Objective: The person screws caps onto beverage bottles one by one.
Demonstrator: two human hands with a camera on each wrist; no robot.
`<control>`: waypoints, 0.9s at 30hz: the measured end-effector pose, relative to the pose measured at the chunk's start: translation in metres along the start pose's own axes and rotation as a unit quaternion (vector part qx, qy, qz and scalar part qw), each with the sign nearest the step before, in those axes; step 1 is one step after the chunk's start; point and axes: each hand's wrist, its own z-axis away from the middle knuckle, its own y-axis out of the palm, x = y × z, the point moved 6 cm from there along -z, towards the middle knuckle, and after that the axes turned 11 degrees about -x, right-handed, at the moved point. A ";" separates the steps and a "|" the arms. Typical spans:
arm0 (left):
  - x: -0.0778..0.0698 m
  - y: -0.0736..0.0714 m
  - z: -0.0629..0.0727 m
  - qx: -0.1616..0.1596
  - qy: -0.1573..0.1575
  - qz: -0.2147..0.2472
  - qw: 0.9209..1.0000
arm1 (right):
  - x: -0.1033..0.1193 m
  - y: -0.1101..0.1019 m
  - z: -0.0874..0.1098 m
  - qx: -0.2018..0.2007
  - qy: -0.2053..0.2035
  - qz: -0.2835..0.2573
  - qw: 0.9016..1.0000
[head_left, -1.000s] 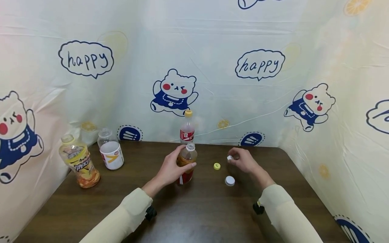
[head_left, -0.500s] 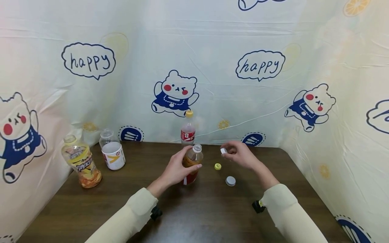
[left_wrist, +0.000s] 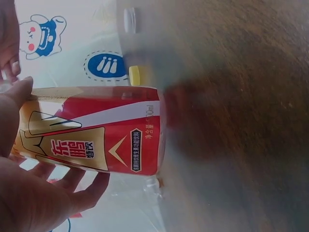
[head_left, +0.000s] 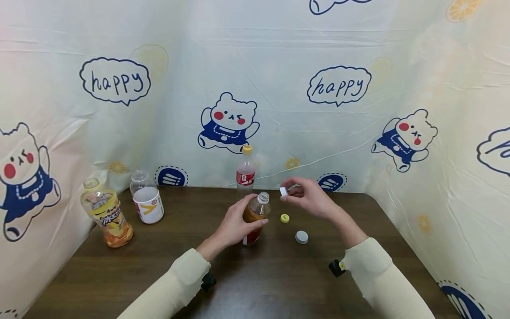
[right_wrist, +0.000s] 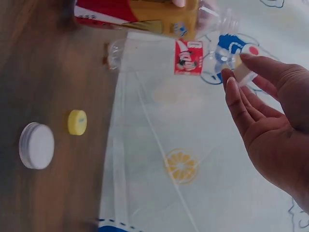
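Observation:
My left hand (head_left: 233, 223) grips an uncapped drink bottle (head_left: 253, 215) round its upper body, thumb on the near side. Its red-and-gold label (left_wrist: 96, 130) shows in the left wrist view. The bottle stands nearly upright, and whether its base touches the table I cannot tell. To the right, my right hand (head_left: 311, 198) pinches a small white bottle cap (head_left: 283, 191) between thumb and fingers. The cap (right_wrist: 244, 72) is held tilted, a short gap from the bottle's open mouth (head_left: 263, 197). Below that hand, a yellow cap (head_left: 284, 218) and a wider white lid (head_left: 301, 237) lie on the table.
Behind the held bottle stands a clear bottle (head_left: 245, 177) with a red label and yellow cap. An uncapped yellow-labelled bottle (head_left: 107, 215) and a lidless clear jar (head_left: 147, 204) stand at the left of the brown table (head_left: 263, 283). A printed curtain (head_left: 279, 57) hangs behind.
My right hand has raised the white cap off the table area and carried it left towards the bottle. My left hand has shifted the bottle a little to the right.

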 end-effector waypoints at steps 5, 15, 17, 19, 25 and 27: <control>-0.005 0.002 0.000 0.003 0.015 -0.008 1.000 | 0.015 0.001 -0.003 0.007 -0.044 0.037 0.998; -0.006 0.006 0.002 0.006 0.033 -0.015 0.999 | 0.027 0.019 -0.006 0.046 -0.095 0.085 0.991; -0.005 0.007 0.003 0.010 0.035 -0.012 0.999 | 0.030 0.022 -0.005 0.049 -0.100 0.089 0.990; -0.004 0.008 0.003 0.012 0.037 -0.012 0.999 | 0.032 0.024 -0.006 0.051 -0.106 0.099 0.988; -0.003 0.010 0.004 0.014 0.039 -0.004 0.999 | 0.039 0.026 -0.006 0.057 -0.131 0.142 0.980; -0.002 0.010 0.004 0.016 0.033 0.005 0.999 | 0.041 0.027 -0.006 0.059 -0.135 0.148 0.978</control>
